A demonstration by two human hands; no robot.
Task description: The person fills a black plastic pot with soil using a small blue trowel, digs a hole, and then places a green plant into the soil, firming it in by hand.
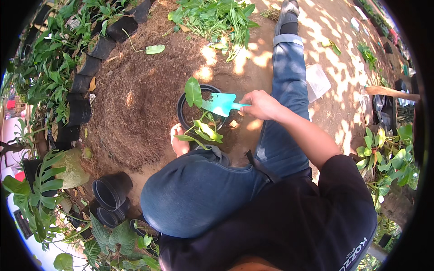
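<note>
My right hand (259,105) grips the handle of a turquoise hand trowel (220,104), whose blade lies over a round black plastic plant pot (179,113). Some dark soil clings to the blade. A leafy green plant (206,130) stands in the pot, one broad leaf rising at the far side and others hanging over the near rim. My left hand (179,140) is at the pot's lower left side, by the leaves; whether its fingers hold the rim is hard to tell.
Loose brown soil (135,84) spreads left of the pot. Beyond lies a heap of green leafy cuttings (217,20). Stacked black pots (112,191) stand lower left, black bags of plants (79,83) line the left edge, and a clear plastic container (317,81) sits beside my outstretched leg.
</note>
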